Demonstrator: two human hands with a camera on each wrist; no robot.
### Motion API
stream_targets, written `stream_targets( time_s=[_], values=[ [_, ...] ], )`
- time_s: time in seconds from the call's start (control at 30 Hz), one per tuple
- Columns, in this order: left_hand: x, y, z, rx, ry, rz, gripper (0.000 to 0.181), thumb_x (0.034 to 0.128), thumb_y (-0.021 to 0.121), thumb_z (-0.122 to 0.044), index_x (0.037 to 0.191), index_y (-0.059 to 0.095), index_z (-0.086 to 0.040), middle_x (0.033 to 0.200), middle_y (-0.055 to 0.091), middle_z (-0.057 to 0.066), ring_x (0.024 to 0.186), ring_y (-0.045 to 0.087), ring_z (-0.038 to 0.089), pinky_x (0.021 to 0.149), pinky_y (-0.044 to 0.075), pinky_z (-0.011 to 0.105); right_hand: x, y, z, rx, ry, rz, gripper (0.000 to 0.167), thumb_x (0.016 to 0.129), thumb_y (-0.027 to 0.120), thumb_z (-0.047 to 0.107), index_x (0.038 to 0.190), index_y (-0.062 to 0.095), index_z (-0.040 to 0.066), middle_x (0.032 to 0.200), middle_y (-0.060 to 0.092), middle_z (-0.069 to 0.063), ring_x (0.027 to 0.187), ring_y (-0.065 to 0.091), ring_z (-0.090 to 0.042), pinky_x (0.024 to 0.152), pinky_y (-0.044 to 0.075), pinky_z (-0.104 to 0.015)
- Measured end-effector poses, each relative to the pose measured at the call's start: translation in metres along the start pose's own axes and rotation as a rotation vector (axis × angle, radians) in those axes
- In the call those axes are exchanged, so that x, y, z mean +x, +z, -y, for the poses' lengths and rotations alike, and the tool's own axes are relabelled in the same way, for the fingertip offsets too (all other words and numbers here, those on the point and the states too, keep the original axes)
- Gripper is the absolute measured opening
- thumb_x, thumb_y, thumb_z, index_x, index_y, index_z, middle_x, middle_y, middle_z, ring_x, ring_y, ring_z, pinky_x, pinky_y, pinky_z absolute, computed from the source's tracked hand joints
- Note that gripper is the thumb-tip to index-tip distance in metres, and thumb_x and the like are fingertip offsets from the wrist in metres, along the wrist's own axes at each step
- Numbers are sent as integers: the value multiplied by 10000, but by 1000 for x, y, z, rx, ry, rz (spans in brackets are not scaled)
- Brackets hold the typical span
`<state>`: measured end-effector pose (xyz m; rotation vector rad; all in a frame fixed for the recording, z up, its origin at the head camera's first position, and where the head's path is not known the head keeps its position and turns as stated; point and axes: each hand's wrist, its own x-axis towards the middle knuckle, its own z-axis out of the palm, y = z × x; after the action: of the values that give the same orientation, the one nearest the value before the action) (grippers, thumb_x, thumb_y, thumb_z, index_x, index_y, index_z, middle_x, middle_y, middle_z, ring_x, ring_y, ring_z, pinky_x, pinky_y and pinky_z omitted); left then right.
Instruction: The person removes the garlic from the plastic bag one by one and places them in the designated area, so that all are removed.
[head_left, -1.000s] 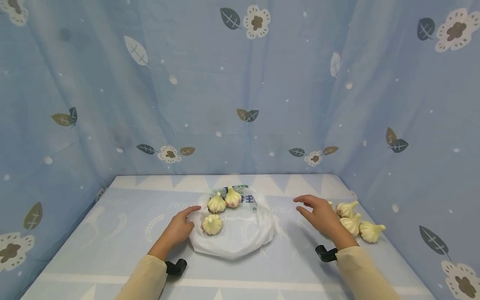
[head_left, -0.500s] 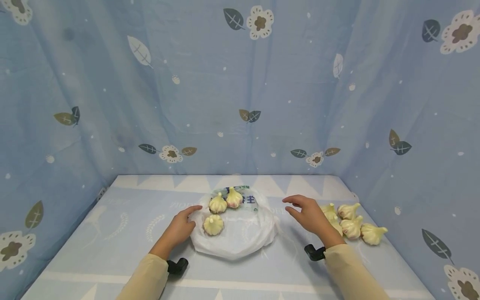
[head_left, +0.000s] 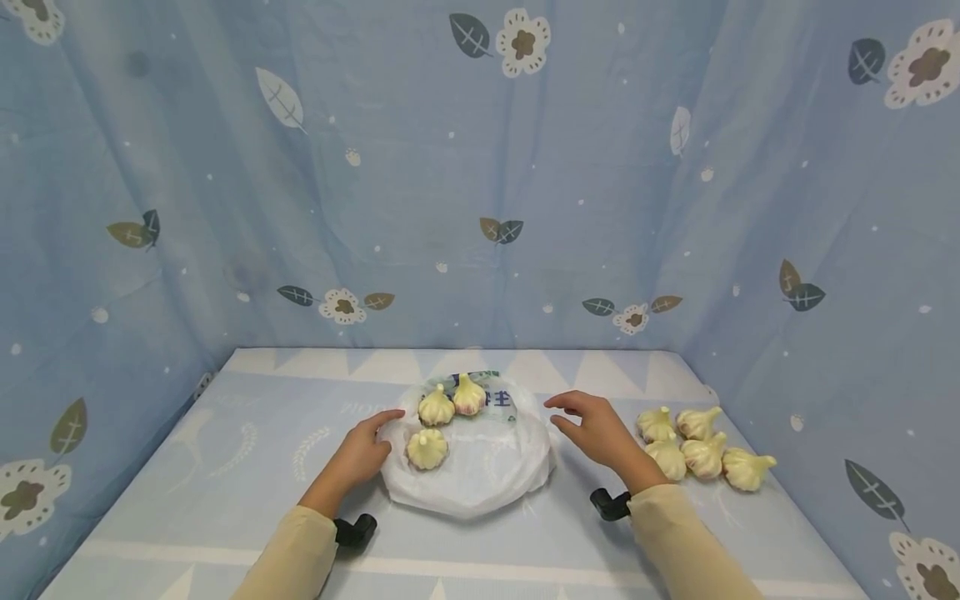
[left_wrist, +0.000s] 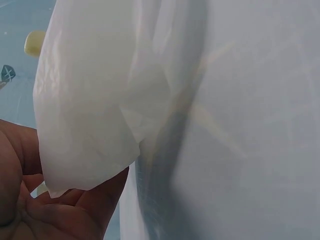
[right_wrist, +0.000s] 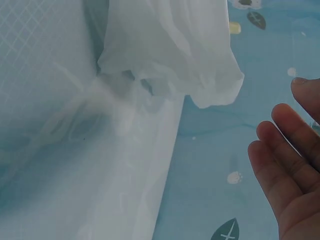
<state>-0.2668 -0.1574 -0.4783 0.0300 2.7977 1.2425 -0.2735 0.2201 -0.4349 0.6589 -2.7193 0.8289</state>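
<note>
A white translucent plastic bag point(head_left: 480, 492) with printing stands open-mouthed at mid-table, its rim rolled outward. Three garlic bulbs point(head_left: 427, 450) show inside its left half. My left hand point(head_left: 362, 454) is at the bag's left rim; in the left wrist view the plastic edge point(left_wrist: 90, 125) hangs between its thumb and fingers. Just off the bag's right rim, my right hand point(head_left: 596, 429) hovers with fingers spread and nothing in them. The right wrist view shows those fingers point(right_wrist: 285, 180) apart from the plastic.
Several more garlic bulbs point(head_left: 705, 454) lie grouped at the table's right side, behind the right forearm. A blue patterned curtain point(head_left: 480, 167) encloses the back and sides. The table point(head_left: 225, 500) wears a pale blue printed cover.
My right hand has moved left from beside the loose garlic bulbs toward the bag's right rim, uncovering more bulbs. The left hand stays at the bag's left rim.
</note>
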Motion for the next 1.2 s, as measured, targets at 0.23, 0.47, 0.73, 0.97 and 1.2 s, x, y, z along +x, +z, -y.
stream_targets(
  time_s=[0.23,0.47,0.73,0.97,1.2],
  values=[
    [-3,0,-1,-8,9,3,575,879,447,5,1426,485,-166,1508,397,212,1139,498,299,846,424,410,6,4,6,-3,-6,14,255,898,673,163,1152,693,162,1186,685,-20,1082,659,-268,911,538,-429],
    [-3,-1,0,-12,-2,0,581,878,443,6,1431,479,-168,1517,389,201,1166,477,292,888,408,430,16,5,15,3,-2,43,266,907,664,179,1171,684,160,1197,681,-19,1095,655,-262,925,534,-416],
    [-3,-1,-4,-18,1,-2,578,885,445,5,1431,481,-180,1518,394,189,1183,475,292,897,408,434,37,7,24,48,21,99,315,916,655,195,1229,653,154,1269,645,-36,1164,617,-279,966,513,-414],
    [-6,-2,-5,-4,25,-10,580,880,436,11,1429,483,-171,1506,402,211,1251,479,331,915,432,462,54,15,31,82,44,149,345,921,649,195,1263,634,149,1318,617,-25,1218,582,-243,992,499,-390],
    [-7,-2,-2,-8,16,-11,580,876,446,10,1425,488,-173,1498,416,205,1138,500,283,833,432,395,71,27,37,102,94,201,387,927,640,213,1305,606,138,1349,593,-22,1222,580,-270,1008,487,-397]
  ],
)
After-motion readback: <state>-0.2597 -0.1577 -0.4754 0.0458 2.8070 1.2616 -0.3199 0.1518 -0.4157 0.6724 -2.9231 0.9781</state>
